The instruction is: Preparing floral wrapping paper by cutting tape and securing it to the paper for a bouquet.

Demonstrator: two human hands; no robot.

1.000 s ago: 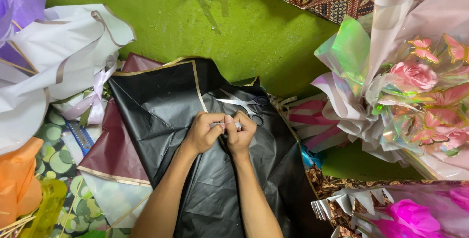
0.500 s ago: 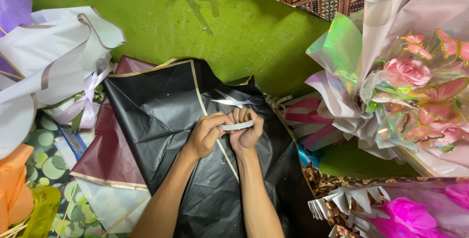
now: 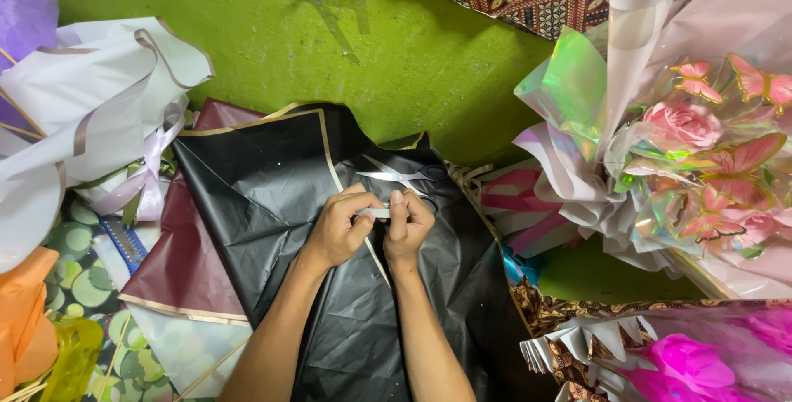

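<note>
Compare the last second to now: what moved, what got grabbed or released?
Little changed. Left hand and right hand kept pinching the small pale strip between their fingertips over the black wrapping sheet; a second ago they were bunched tightly together, then drew slightly apart with the strip showing between them. Nothing let go. Scissors, pink bouquet and white wrap stayed put.
</note>
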